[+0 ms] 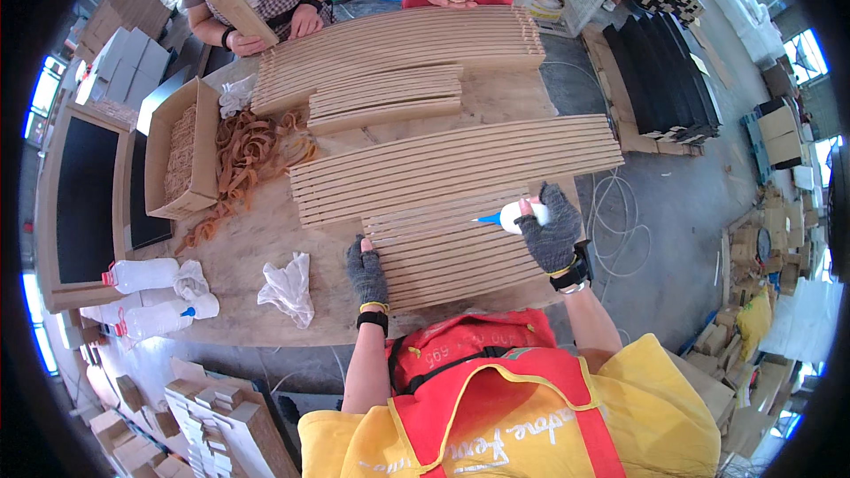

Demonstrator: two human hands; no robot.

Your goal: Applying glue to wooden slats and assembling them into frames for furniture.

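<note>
My right hand (555,235), in a grey fingerless glove, grips a white squeeze bottle (511,218) with a blue nozzle. The bottle lies tilted over the nearest row of wooden slats (460,261), nozzle pointing left. White streaks run along the slats by the tip. At the left end of this row rests my left hand (367,274), gloved alike, its fingers stretched along the slat ends. Just beyond lies a longer row of slats (460,155), side by side with narrow gaps. Whether the nozzle touches the wood I cannot tell.
On the wooden table (235,305) stand a cardboard box (206,181) of small wooden pieces, brown straps (243,155) and a crumpled white bag (289,290). Bottles (146,274) lie at the left edge. Two people work across the table beside more slats (398,46).
</note>
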